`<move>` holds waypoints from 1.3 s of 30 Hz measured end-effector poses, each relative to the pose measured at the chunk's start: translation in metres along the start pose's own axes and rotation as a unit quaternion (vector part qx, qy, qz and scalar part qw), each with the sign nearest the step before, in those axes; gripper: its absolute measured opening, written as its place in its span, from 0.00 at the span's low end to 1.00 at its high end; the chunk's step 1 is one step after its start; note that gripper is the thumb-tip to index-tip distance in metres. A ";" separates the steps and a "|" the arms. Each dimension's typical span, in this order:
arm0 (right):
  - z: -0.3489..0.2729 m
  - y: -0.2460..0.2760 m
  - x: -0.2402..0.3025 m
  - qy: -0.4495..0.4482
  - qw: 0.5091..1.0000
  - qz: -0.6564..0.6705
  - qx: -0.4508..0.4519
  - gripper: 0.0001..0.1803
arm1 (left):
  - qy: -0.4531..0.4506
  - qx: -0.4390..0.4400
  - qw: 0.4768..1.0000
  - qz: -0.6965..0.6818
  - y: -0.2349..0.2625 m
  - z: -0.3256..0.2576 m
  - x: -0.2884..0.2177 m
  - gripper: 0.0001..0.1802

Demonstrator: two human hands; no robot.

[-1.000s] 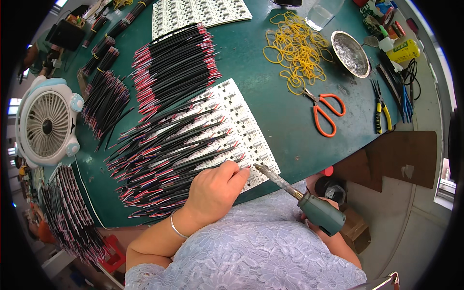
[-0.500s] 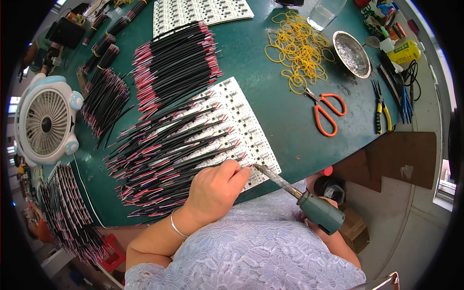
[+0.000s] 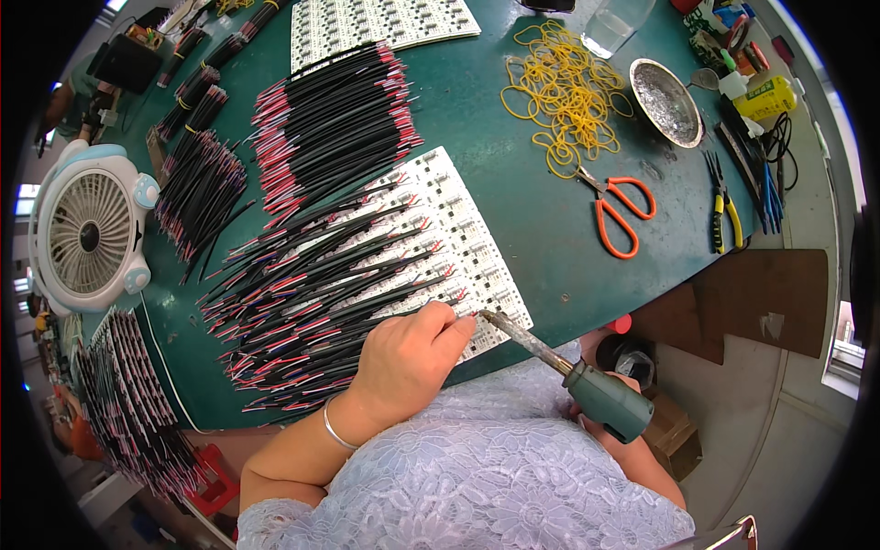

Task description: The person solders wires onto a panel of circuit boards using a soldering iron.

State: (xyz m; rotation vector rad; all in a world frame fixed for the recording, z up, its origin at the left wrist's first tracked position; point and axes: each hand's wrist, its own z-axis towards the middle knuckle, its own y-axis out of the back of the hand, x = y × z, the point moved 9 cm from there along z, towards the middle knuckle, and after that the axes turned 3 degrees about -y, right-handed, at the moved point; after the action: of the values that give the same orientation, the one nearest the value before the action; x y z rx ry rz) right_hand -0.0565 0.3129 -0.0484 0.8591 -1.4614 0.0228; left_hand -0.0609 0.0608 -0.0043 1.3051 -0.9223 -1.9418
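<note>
My left hand [image 3: 408, 357] rests on the near end of a white circuit board panel [image 3: 463, 243], fingers pinched on a thin red-and-black wire [image 3: 463, 316] at its edge. My right hand [image 3: 612, 438], mostly hidden below the table edge, grips a soldering iron [image 3: 587, 380] with a grey-green handle. Its metal tip points up-left and meets the board right beside my left fingertips. Rows of red-and-black wires [image 3: 312, 302] lie attached across the panel.
A loose wire bundle [image 3: 339, 128] and a second board panel [image 3: 376, 20] lie farther back. A white fan [image 3: 87, 229] stands at left. Yellow rubber bands [image 3: 564, 92], orange scissors [image 3: 616, 206], a metal dish [image 3: 666, 101], pliers [image 3: 724, 206] and a brown board [image 3: 747, 302] are at right.
</note>
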 end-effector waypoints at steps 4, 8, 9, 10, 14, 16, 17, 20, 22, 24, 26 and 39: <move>0.000 -0.001 0.005 0.026 0.999 -0.031 0.006 0.13 | 0.000 -0.001 1.000 0.001 0.000 0.000 0.000 0.11; 0.005 0.000 0.014 0.045 0.998 -0.040 0.006 0.12 | 0.000 -0.002 1.000 0.000 0.000 -0.001 0.000 0.11; 0.005 0.000 0.013 0.045 0.998 -0.040 0.006 0.12 | 0.002 0.000 1.000 0.000 0.000 0.000 0.000 0.11; 0.004 0.000 0.013 0.054 0.998 -0.045 0.003 0.12 | 0.003 0.001 1.000 0.000 0.000 0.000 0.000 0.11; 0.005 0.002 0.018 0.053 0.998 -0.031 -0.007 0.11 | 0.001 -0.002 1.000 -0.002 0.001 0.000 0.000 0.10; 0.008 0.002 0.021 0.040 0.999 0.001 -0.008 0.11 | 0.001 -0.002 1.000 -0.001 0.001 0.000 0.000 0.10; 0.010 0.003 0.020 0.028 0.999 0.034 -0.009 0.11 | 0.001 -0.002 1.000 -0.001 0.000 0.000 0.000 0.10; 0.012 0.004 0.026 0.061 0.998 0.019 0.005 0.11 | 0.000 -0.005 1.000 -0.004 0.001 0.001 0.000 0.10; 0.008 0.007 0.023 0.012 0.999 0.033 -0.003 0.10 | 0.001 -0.010 1.000 -0.010 0.002 0.001 0.001 0.10; 0.007 0.009 0.017 -0.035 0.998 0.049 -0.009 0.10 | 0.003 -0.013 1.000 -0.012 0.002 0.000 0.002 0.10; 0.007 0.004 0.014 -0.057 0.994 0.091 0.019 0.08 | 0.002 -0.015 1.000 -0.016 0.003 0.000 0.002 0.11; 0.004 0.000 0.014 0.042 0.999 0.020 -0.001 0.11 | 0.006 -0.012 1.000 -0.017 0.002 0.001 0.005 0.11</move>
State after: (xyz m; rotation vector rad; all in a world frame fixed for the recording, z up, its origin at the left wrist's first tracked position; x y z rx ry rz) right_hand -0.0573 0.3040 -0.0370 0.8177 -1.3985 0.0853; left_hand -0.0631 0.0564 -0.0051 1.3255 -0.8736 -1.9640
